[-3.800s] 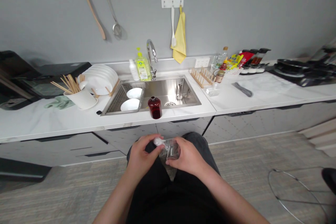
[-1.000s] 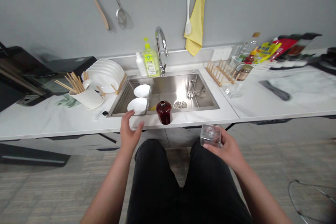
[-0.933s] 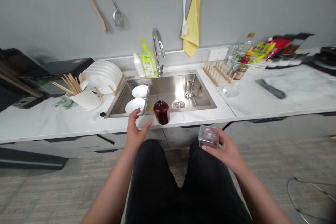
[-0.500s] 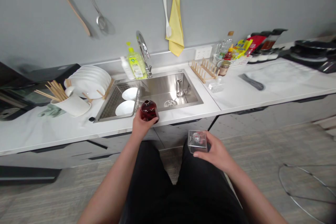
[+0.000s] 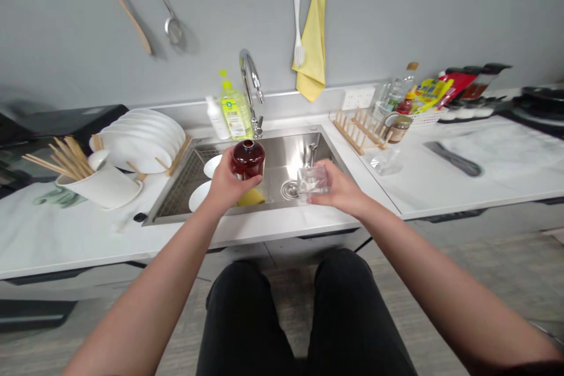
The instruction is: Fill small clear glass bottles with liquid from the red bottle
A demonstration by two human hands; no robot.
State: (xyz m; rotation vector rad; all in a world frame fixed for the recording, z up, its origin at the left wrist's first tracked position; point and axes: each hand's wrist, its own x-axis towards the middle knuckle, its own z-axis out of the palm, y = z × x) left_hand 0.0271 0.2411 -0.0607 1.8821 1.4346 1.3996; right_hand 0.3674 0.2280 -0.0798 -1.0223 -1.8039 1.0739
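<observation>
Over the left part of the steel sink, my left hand is wrapped round a dark red glass bottle. The bottle stands upright, its narrow neck uncapped. My right hand grips a clear square glass container from its right side, above the sink near the drain. Below the bottle a yellow cloth shows in the sink. White bowls sit in the rack at the sink's left, partly hidden by my left hand.
Behind the sink rise a faucet and a yellow-green soap bottle. To the left are a plate rack with white plates and a white chopstick holder. A wooden rack and a jar stand on the right.
Both hands have moved forward over the sink, the right one also up and leftward with the clear container. The view has shifted, and the yellow cloth in the sink now shows.
</observation>
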